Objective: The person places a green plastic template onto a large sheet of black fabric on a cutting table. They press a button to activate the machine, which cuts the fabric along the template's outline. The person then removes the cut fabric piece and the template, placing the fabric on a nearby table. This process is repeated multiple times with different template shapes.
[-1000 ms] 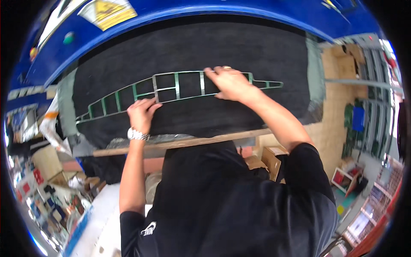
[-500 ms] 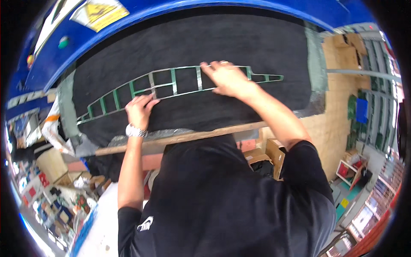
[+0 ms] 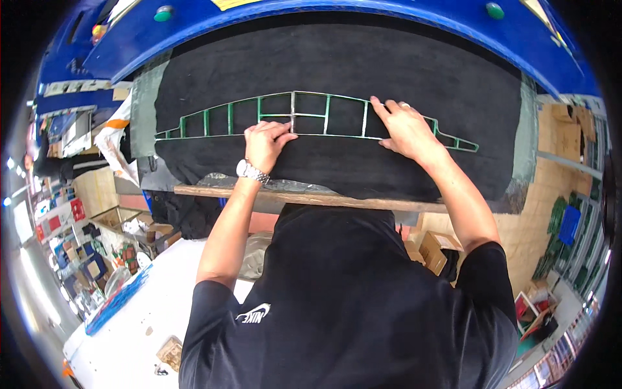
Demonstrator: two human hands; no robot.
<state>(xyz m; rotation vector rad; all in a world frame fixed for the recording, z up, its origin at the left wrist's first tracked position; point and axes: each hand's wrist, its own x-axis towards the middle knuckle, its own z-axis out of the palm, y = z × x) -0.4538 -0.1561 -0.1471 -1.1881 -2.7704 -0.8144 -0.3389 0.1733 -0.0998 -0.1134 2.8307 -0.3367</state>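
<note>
Up on the bench, a black felt-like sheet point(image 3: 337, 65) covers the top, and a long green lattice frame point(image 3: 295, 115) lies flat across it, running from near the left edge to near the right edge. The left hand point(image 3: 265, 144) rests on the frame's lower rail near the middle, fingers bent and pressing, gripping nothing. The right hand point(image 3: 405, 126) lies flat and spread on the frame's right part. A wooden strip point(image 3: 311, 196) lines the bench's near edge.

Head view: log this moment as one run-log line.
left hand: flat on green-edged lattice cutting frame, lower edge | right hand: pressing frame right of centre | frame: lying on black fabric sheet | sheet: on blue-rimmed machine bed
</note>
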